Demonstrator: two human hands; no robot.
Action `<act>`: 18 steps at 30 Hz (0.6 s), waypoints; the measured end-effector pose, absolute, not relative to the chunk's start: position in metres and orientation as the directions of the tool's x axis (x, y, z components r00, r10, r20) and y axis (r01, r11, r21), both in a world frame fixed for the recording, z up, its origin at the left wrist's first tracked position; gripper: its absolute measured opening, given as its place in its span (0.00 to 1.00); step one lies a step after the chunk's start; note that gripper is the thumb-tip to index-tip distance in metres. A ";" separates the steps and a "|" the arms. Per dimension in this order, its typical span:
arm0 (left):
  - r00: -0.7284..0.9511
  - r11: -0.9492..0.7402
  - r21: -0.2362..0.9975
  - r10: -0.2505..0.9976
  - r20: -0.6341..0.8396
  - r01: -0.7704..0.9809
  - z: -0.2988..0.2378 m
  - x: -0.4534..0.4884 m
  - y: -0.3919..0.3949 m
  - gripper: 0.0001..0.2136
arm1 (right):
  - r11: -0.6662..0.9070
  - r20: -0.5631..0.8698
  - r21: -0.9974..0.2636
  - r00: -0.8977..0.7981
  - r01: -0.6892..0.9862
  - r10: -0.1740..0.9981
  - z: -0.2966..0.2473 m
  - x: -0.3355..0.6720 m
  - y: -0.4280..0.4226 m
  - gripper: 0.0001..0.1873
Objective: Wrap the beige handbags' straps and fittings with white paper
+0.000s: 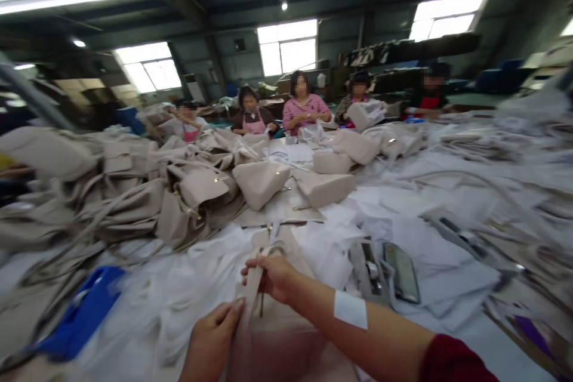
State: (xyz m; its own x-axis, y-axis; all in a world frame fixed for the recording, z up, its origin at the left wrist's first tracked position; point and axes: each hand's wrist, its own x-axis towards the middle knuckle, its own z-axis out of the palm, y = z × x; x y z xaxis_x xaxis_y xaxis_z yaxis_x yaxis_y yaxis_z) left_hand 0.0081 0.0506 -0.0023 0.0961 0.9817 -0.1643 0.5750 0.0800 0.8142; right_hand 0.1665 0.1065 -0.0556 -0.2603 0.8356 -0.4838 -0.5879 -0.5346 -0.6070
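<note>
In the lower middle, my right hand [276, 277] is closed around a beige bag strap [250, 298], with its fingers curled near the strap's upper end. Lower and to the left, my left hand [212, 334] pinches the same strap between thumb and fingers. Beneath both hands lies a beige bag [286, 310], blurred toward the bottom edge. A white patch [351, 310] sits on my right forearm. White wrapping material [165, 292] spreads over the table left of the hands.
Piled beige bags [192, 185] fill the table's left and middle. A blue tool-like object [85, 310] lies at the left. A phone [401, 271] rests beside a grey tray [369, 268] at the right. Several people, one in a striped shirt [307, 110], sit across the table.
</note>
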 end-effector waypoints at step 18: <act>0.291 -0.044 0.721 0.931 -0.222 0.691 -0.013 0.032 0.078 0.19 | -0.542 -0.583 -0.492 -0.205 -0.681 0.786 -0.075 0.176 0.103 0.09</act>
